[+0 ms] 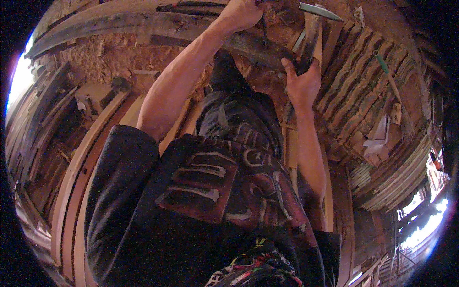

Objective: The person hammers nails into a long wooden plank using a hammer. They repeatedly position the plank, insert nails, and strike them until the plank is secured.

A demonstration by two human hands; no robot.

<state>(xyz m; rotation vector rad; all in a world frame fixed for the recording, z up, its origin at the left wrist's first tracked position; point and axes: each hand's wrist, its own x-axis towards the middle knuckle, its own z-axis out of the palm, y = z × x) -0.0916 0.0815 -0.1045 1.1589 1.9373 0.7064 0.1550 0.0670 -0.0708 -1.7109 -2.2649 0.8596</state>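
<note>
1. In the head view, we count 2 bare hands, both raised toward the top of the picture.
2. The left hand (pixel 243 15) is at the upper edge, over the far side of 1 long dark beam (pixel 177 27). Its fingers look curled, but the edge cuts them off; we cannot tell whether they hold anything. We see 1 thin dark rod (pixel 265 31) just below that hand.
3. The right hand (pixel 305 85) is closed around the lower handle of 1 hammer (pixel 312 29), its thumb pointing up along the wood.
4. That hammer stands nearly upright in the picture, metal head uppermost, just right of the beam's end and well apart from the left hand.
5. To the right we see 1 green-handled tool (pixel 381 62) beside ridged brown material (pixel 363 71), whose layers we cannot count.
6. Below these lies 1 stack of thin strips (pixel 397 174), too blurred to count.
</note>
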